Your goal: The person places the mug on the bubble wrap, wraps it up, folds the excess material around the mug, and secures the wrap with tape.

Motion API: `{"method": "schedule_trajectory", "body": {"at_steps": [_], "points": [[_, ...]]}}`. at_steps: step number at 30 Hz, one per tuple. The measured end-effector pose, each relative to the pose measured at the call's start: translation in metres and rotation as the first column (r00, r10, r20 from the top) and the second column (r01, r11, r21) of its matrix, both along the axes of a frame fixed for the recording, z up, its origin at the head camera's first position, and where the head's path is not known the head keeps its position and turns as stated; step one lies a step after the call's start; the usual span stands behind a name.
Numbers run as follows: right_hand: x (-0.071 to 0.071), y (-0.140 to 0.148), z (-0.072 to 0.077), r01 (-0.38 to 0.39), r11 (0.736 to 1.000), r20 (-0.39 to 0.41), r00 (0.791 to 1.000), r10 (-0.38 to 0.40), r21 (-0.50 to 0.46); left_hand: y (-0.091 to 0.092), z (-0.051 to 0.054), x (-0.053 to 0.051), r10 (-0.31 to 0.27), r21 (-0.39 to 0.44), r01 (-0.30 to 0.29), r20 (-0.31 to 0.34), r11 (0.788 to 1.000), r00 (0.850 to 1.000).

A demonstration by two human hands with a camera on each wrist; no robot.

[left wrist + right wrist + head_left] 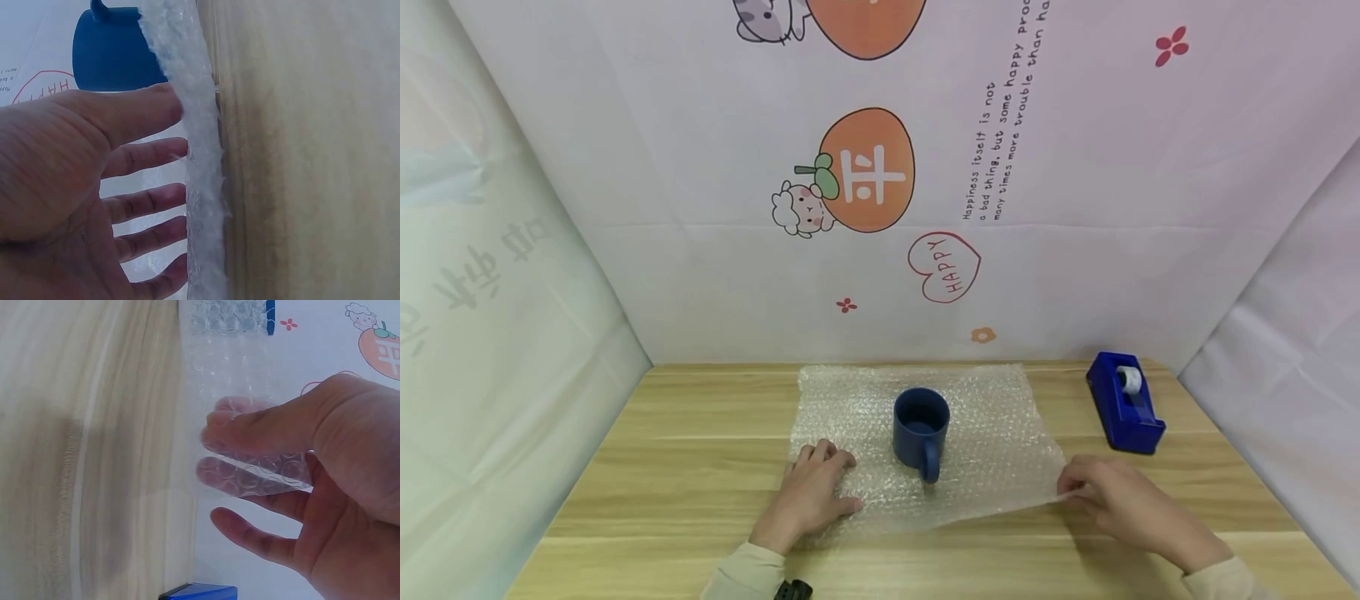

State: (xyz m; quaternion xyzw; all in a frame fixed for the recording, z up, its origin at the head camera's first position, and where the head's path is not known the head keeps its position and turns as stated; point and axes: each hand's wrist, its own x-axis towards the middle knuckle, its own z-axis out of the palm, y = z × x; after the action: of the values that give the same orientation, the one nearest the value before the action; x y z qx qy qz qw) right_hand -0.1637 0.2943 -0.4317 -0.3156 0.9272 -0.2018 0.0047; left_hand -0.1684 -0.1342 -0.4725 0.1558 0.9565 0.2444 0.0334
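Blue mug [917, 446] stands upright near the middle of a bubble wrap [985, 458] sheet, handle toward the near side, btwn the two hands and a bit farther off than both; neither touches it. L hand [808, 500], closer to the mug, has fingers spread, tips resting on the wrap's near-left part. R hand [1120, 500], farther from the mug, pinches the wrap's near-right corner btwn thumb on top & fingers below, lifting it off the table. Wood-grain table [677, 467] lies under all. Far right, past R hand: blue tape dispenser [1123, 408] w/ a roll. Behind: white backdrop [700, 208] w/ cartoon prints.
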Motion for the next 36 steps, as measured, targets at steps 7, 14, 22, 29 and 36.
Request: {"method": "schedule_trajectory", "body": {"at_steps": [7,14,22,29,36], "points": [[-0.001,0.001,0.002,-0.098,0.994,-0.037,0.995,0.096,-0.043,-0.002,-0.001,0.001,-0.010,-0.010,0.010,0.009,1.000,1.000],[-0.005,-0.012,0.024,-0.041,0.998,-0.192,0.981,0.032,-0.042,-0.003,0.001,0.001,-0.018,-0.004,0.018,0.017,1.000,1.000],[-0.018,-0.046,0.052,-0.019,0.993,-0.396,0.918,-0.028,-0.115,-0.003,0.002,0.000,-0.019,0.014,0.018,0.021,1.000,1.000],[-0.032,-0.073,0.061,-0.050,0.986,-0.485,0.874,-0.035,-0.160,-0.003,-0.003,-0.002,-0.018,0.019,0.017,0.012,1.000,1.000],[-0.044,-0.095,0.063,-0.065,0.979,-0.513,0.857,-0.045,-0.194,-0.003,-0.003,-0.003,-0.013,0.019,0.013,0.013,1.000,1.000]]}}
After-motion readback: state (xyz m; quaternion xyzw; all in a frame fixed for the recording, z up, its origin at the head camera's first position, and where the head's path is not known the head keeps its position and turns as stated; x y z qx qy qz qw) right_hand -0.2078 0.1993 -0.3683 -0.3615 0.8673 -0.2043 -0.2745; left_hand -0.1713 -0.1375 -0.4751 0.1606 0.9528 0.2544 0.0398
